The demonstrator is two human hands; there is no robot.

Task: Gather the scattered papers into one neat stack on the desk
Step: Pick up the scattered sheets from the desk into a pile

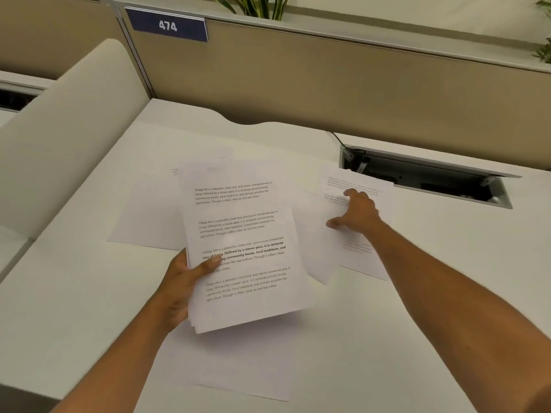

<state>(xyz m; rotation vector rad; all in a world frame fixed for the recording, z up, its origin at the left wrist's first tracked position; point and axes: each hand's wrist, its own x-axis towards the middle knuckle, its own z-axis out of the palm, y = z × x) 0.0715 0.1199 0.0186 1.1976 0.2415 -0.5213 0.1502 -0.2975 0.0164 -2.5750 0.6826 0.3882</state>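
Loose sheet nearest on counter; left grip clamped on gathered stack, right grip spread flat on far sheets. Risk: 1-handed stack fanning, slipping.

The white desk surface lies bare toward five o'clock, a broad open stretch right of the raised sheaf of printed white papers; toward seven o'clock it is bare too, as far as the near left edge; at six o'clock one flat blank white sheet lies low and blocks nothing. At two o'clock the open grey cable hatch with its raised flap breaks the surface just beyond the overlapping loose white sheets; at twelve o'clock the tan fabric partition wall closes the far side; at ten o'clock the cream rounded side divider panel walls off the left.
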